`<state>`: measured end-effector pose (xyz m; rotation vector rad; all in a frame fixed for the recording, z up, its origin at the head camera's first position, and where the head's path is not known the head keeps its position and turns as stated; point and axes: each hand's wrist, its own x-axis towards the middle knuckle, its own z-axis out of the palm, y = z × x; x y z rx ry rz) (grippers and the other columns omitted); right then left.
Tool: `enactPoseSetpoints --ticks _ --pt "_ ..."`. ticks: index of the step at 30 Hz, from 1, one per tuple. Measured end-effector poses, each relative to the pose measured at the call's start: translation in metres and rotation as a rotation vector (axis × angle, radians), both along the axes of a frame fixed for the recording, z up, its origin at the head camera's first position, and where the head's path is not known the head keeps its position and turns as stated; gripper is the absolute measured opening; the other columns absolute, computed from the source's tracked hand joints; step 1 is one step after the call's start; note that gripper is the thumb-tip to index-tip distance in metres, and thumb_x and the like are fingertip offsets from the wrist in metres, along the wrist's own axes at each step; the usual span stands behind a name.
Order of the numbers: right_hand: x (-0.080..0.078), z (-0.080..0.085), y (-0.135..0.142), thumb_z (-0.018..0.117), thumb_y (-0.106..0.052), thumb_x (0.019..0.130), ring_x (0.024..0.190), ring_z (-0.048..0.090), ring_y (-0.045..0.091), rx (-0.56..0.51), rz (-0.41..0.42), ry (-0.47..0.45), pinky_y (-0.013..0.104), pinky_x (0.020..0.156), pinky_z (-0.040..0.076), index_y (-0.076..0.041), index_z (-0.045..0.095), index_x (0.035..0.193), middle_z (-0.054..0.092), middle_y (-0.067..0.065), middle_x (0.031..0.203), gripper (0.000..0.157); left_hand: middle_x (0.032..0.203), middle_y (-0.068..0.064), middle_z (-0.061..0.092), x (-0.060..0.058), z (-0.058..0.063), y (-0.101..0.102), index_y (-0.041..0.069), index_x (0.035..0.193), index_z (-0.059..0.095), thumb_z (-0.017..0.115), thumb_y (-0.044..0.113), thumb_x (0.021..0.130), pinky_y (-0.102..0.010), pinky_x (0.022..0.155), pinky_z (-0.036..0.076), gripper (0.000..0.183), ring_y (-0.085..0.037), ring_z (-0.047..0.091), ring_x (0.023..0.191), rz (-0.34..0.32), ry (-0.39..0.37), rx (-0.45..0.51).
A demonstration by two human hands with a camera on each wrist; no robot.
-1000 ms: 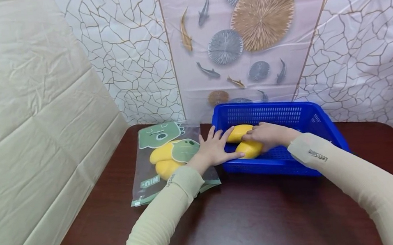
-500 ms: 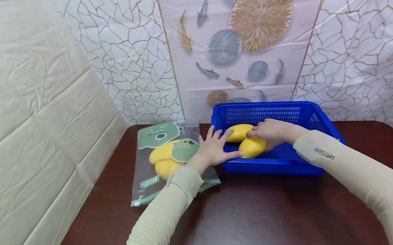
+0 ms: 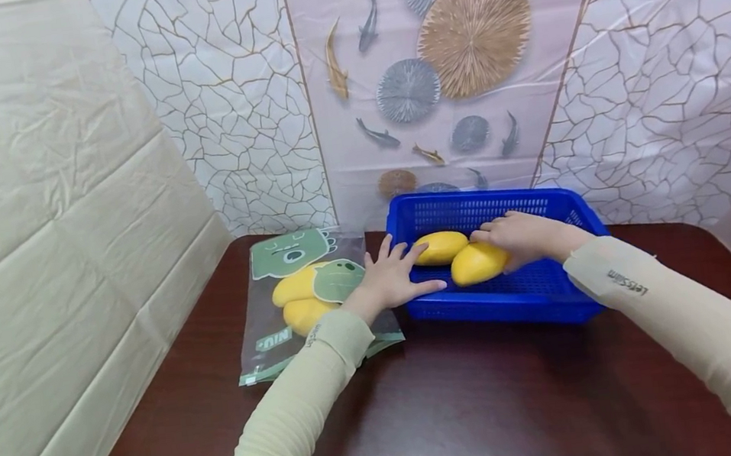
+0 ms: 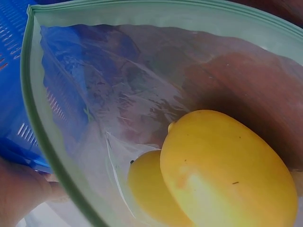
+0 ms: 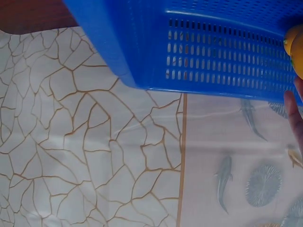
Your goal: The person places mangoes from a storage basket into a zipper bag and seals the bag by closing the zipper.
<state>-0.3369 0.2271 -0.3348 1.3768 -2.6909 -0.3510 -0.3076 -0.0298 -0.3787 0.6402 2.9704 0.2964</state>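
Observation:
A yellow mango (image 3: 479, 263) sits at the left part of the blue plastic basket (image 3: 500, 306), and my right hand (image 3: 524, 234) grips it from the right. Just behind it lies another mango (image 3: 442, 247) in the basket. My left hand (image 3: 389, 280), fingers spread, reaches over the basket's left rim, its fingertips close to that rear mango. Under the left wrist is a clear zip bag (image 3: 258, 315) with green cartoon prints and two mangoes (image 4: 227, 165) inside. In the left wrist view the bag's green-edged mouth (image 4: 35, 109) gapes.
Dark reddish-brown tabletop (image 3: 430, 404) spreads in front of the basket and bag. A patterned cloth (image 3: 237, 98) hangs right behind the basket, and a cream cloth (image 3: 60, 222) stands along the left edge.
My right hand and the mango in it have shifted right and slightly back inside the basket, away from my left thumb. The left hand has hardly moved. The head view has turned slightly.

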Motion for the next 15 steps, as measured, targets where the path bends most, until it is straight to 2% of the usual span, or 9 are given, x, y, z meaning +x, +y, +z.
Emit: enactPoseSetpoints --ticks 7,15 --pt "0.006 0.009 0.002 0.084 -0.015 0.061 0.075 0.058 0.022 -0.012 -0.047 -0.077 0.043 0.07 0.05 -0.007 0.055 0.108 0.057 0.005 0.089 0.056 0.156 -0.006 0.025 -0.001 -0.001 -0.001 0.036 0.149 0.02 0.041 0.075 0.082 -0.065 0.111 0.011 0.081 -0.03 0.0 0.148 0.0 0.001 -0.002" --pt "0.013 0.013 0.005 0.083 -0.013 0.062 0.077 0.058 0.022 -0.04 -0.088 -0.144 0.043 0.071 0.051 -0.006 0.053 0.11 0.056 0.008 0.094 0.056 0.156 -0.006 0.026 0.0 0.0 0.0 0.036 0.149 0.021 0.04 0.075 0.082 -0.065 0.111 0.011 0.08 -0.03 0.0 0.148 0.0 0.002 -0.011"
